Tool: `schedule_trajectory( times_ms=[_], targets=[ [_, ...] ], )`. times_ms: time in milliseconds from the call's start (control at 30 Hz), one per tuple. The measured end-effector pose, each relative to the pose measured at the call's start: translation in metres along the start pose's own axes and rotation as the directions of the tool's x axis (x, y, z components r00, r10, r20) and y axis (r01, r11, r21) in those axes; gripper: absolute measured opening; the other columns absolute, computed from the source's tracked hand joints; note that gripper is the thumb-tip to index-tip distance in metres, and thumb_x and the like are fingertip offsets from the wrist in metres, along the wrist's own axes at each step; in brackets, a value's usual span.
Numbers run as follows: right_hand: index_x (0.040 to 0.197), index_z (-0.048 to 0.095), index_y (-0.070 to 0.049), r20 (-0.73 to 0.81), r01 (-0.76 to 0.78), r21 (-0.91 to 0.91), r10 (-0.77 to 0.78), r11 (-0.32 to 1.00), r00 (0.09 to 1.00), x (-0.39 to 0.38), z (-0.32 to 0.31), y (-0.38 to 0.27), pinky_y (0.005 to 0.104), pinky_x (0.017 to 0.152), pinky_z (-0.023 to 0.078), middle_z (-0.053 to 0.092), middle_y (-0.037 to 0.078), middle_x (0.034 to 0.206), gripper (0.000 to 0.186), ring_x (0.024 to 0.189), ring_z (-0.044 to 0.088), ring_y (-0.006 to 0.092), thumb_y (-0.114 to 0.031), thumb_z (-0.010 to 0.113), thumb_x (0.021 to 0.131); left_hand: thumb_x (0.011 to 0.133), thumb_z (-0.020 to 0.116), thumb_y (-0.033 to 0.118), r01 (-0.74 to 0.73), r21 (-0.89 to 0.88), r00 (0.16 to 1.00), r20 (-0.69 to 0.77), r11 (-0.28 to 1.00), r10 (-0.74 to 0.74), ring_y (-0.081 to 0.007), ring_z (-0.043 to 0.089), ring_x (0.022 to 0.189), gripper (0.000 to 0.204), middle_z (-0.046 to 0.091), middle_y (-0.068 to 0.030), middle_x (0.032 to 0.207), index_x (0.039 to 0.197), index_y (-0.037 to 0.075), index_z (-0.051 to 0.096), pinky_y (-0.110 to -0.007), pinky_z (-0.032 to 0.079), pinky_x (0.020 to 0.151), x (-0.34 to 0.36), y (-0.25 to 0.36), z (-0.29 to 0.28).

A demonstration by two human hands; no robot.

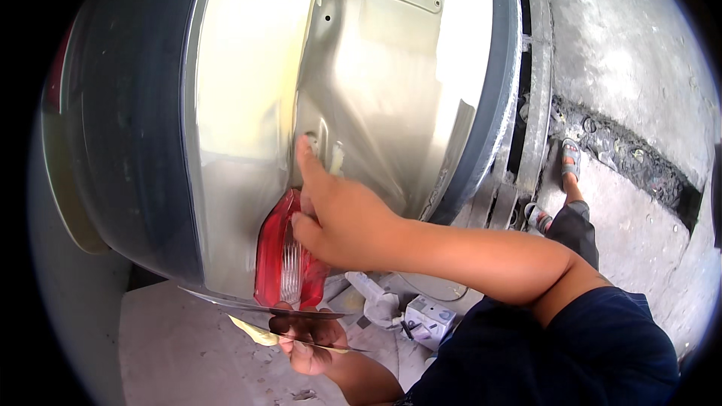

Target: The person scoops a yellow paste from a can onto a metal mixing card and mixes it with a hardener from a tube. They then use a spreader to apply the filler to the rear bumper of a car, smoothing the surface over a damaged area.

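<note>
My right hand [342, 218] reaches across to a car's rear corner, index finger stretched out with its tip on the bare metal-coloured recess [368, 105], near its seam with the cream filler [244, 68]. Thumb and index finger are apart; the other fingers are partly hidden, and nothing shows in this hand. Just below it is a red and clear tail light [274, 252], partly covered by the hand. Low in the view, my left hand [304, 353] grips a thin, dark, shiny plate [320, 316]. Pale yellow putty [254, 331] shows along the plate's underside.
A dark blue-grey body panel [139, 128] curves along the left. On the floor below lie a white box [430, 319] and a crumpled pale object [380, 307]. Sandalled feet [571, 158] stand at right, near a broken concrete channel [624, 150] and a metal floor rail [535, 98].
</note>
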State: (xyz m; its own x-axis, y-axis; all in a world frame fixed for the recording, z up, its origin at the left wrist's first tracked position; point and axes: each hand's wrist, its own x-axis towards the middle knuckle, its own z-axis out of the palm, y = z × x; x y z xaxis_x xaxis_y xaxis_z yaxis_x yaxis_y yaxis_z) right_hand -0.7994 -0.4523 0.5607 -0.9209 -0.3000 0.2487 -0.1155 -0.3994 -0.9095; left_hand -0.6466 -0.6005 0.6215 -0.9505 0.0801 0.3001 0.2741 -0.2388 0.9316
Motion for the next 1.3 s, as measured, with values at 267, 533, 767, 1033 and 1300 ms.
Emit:
schedule_trajectory(
  times_ms=[267, 533, 767, 1033, 1300],
  targets=[
    [0.137, 0.004, 0.018, 0.078, -0.058, 0.054, 0.053, 0.997, 0.996, 0.004, 0.008, -0.005, 0.0414, 0.07, 0.049, 0.061, 0.018, 0.077, 0.08, 0.073, 0.061, 0.0361, -0.012, 0.053, 0.08, 0.085, 0.056, 0.004, 0.022, -0.017, 0.999, -0.045, 1.0, -0.023, -0.0015, 0.033, 0.054, 0.056, 0.043, 0.0051, 0.081, 0.135, -0.003, 0.032, -0.019, 0.03, 0.051, 0.004, -0.001, 0.006],
    [0.137, 0.009, 0.018, -0.051, 0.037, 0.078, -0.033, 0.996, 0.998, 0.003, -0.003, 0.003, 0.045, 0.072, 0.049, 0.061, 0.025, 0.088, 0.078, 0.077, 0.06, 0.0407, -0.014, 0.051, 0.079, 0.078, 0.058, -0.004, -0.019, 0.014, 0.968, -0.249, 1.0, 0.022, 0.0006, 0.013, 0.039, 0.021, 0.033, 0.0097, 0.059, 0.08, 0.01, 0.043, -0.017, 0.012, 0.035, 0.022, -0.008, 0.036],
    [0.138, 0.005, 0.016, 0.103, 0.03, -0.036, -0.026, 0.999, 0.994, -0.007, 0.002, 0.003, 0.0448, 0.073, 0.048, 0.06, 0.023, 0.089, 0.079, 0.079, 0.06, 0.0391, -0.014, 0.051, 0.081, 0.079, 0.06, 0.0, -0.021, 0.079, 0.961, -0.273, 0.997, 0.042, 0.0007, 0.013, 0.038, 0.014, 0.039, 0.0102, 0.061, 0.088, 0.005, 0.05, -0.016, 0.012, 0.035, 0.027, -0.009, 0.037],
    [0.138, 0.006, 0.016, 0.079, -0.02, 0.038, 0.017, 0.999, 0.997, 0.004, -0.006, -0.006, 0.0438, 0.072, 0.048, 0.06, 0.024, 0.09, 0.078, 0.078, 0.06, 0.0404, -0.014, 0.051, 0.082, 0.08, 0.058, 0.001, -0.023, 0.025, 0.985, -0.169, 0.999, 0.027, -0.0004, 0.014, 0.039, 0.016, 0.05, 0.0041, 0.073, 0.094, 0.001, 0.051, -0.015, 0.014, 0.036, 0.024, -0.007, 0.028],
    [0.12, 0.044, 0.009, 0.007, -0.012, 0.288, 0.01, 0.958, 1.0, -0.025, -0.021, 0.006, 0.04, 0.064, 0.049, 0.06, 0.018, 0.078, 0.046, 0.069, 0.061, 0.0317, -0.02, 0.057, 0.086, 0.083, 0.054, -0.001, 0.042, 0.012, 0.999, -0.034, 0.999, -0.042, 0.0, 0.031, 0.05, 0.051, 0.049, 0.0031, 0.085, 0.132, -0.003, 0.039, -0.017, 0.03, 0.045, 0.02, -0.011, 0.018]
  ],
)
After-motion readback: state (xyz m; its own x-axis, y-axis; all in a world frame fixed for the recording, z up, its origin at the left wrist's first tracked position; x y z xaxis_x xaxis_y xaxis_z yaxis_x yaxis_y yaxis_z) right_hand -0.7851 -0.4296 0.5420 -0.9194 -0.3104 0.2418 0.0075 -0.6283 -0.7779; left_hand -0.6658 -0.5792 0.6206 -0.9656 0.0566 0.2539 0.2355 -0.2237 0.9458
